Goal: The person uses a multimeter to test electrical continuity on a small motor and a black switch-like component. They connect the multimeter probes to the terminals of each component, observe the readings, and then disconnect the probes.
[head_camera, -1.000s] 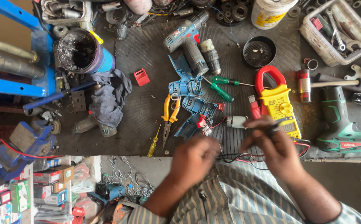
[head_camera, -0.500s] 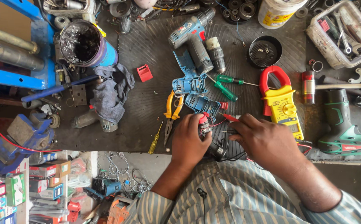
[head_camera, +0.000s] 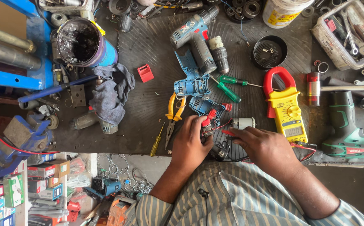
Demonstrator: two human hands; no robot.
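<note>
From the head view, the person leans over the dark counter (head_camera: 148, 100). The left hand (head_camera: 192, 144) is curled shut around a small drill part (head_camera: 209, 129) with red bits and wires on it. It holds the part down near the counter's front edge, close to the body, so it stays put and is easy to see. The right hand (head_camera: 265, 146) is closed too, pinching a red probe (head_camera: 228, 132) whose tip points at the part. I think the probe is held like a pencil so the tip can touch one tiny spot. A small grey motor (head_camera: 243, 122) lies just beside the hands.

The yellow meter (head_camera: 288, 113) with a red clamp lies face up just right of the hands, so its little screen can be read. Blue shell pieces (head_camera: 192, 81) of an opened drill lie just above the hands. Yellow pliers (head_camera: 173, 115) and green screwdrivers (head_camera: 228, 86) rest near them, within easy reach.

Now the containers. A blue can (head_camera: 106, 52) at the top left has black, sticky-looking stuff in it. A round black lid (head_camera: 269, 52) holds a few tiny pieces. A white tray (head_camera: 347, 31) at the top right is full of wrenches. A white tub (head_camera: 286, 10) stands at the top edge; I cannot see inside it.
</note>
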